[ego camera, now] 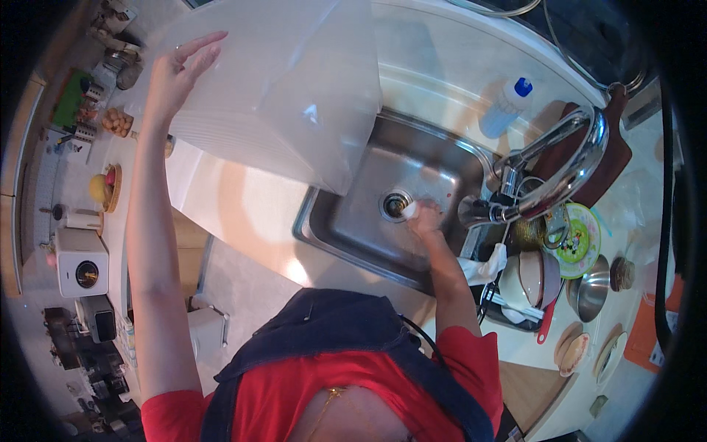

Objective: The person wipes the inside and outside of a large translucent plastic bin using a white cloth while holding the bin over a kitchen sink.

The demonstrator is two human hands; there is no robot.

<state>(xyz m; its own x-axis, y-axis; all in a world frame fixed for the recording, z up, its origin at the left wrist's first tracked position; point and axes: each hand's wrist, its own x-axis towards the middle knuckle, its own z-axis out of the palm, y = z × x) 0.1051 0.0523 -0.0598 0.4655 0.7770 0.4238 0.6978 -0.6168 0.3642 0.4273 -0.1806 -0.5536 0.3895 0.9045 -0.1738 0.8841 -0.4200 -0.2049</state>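
Observation:
A large translucent plastic container (pixel 270 83) with a ribbed side fills the upper middle, one corner overhanging the stainless-steel sink (pixel 353 221). My left hand (pixel 188 72), raised at the upper left, holds the container's left side; some of its fingers are hidden. Down in the sink, my right hand (pixel 428 218) is closed around a small white object (pixel 409 210), too small and blurred to name. That object is beside the drain (pixel 396 205), at its right edge. The chrome faucet (pixel 574 166) arches in from the right, its spray head above the sink's right side.
A blue-capped bottle (pixel 505 108) and a dark wooden cutting board (pixel 599 149) are behind the faucet. Right of the sink are stacked bowls (pixel 530 276), a green plate (pixel 574 243), a steel bowl (pixel 590 290) and a white cloth (pixel 483 265). A white counter edge (pixel 259 221) runs nearest me.

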